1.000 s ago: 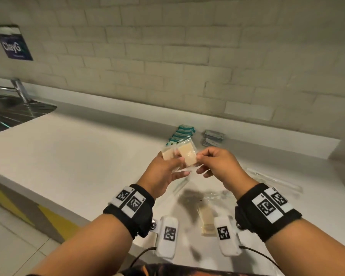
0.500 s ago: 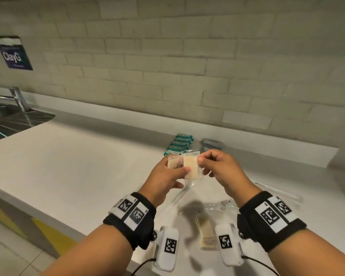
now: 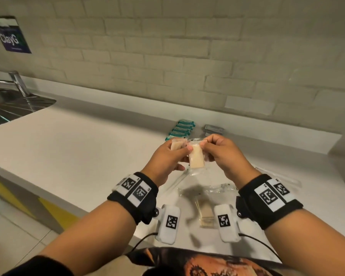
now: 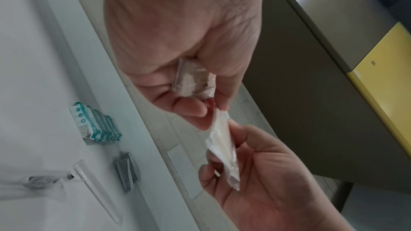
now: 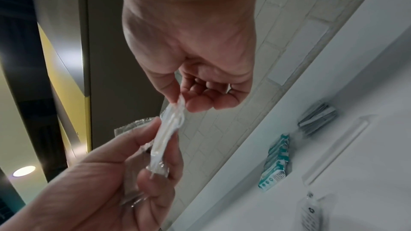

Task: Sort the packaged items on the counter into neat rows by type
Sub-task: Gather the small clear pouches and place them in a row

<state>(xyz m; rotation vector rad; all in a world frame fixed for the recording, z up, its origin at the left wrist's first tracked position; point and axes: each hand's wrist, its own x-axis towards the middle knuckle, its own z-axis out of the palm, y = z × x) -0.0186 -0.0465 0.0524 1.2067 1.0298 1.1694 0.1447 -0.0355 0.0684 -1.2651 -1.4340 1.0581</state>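
Both hands are raised together above the white counter (image 3: 88, 148). My left hand (image 3: 184, 151) grips a clear packet with beige contents (image 3: 176, 145), also seen in the left wrist view (image 4: 193, 82). Its thumb also touches a second beige packet (image 3: 196, 160) that hangs between the hands. My right hand (image 3: 204, 143) pinches that second packet (image 5: 171, 129) by its top edge. More beige packets (image 3: 206, 214) lie on the counter below the wrists. A row of teal packets (image 3: 180, 130) and a small row of grey packets (image 3: 214, 129) sit near the wall.
Crumpled clear wrappers (image 3: 207, 189) lie on the counter under the hands, and a long clear sleeve (image 3: 277, 176) lies to the right. A steel sink (image 3: 12, 104) is at the far left. The counter's front edge runs close to my body.
Both hands stay together and keep hold of the packets. The second packet has turned to hang more upright between them.
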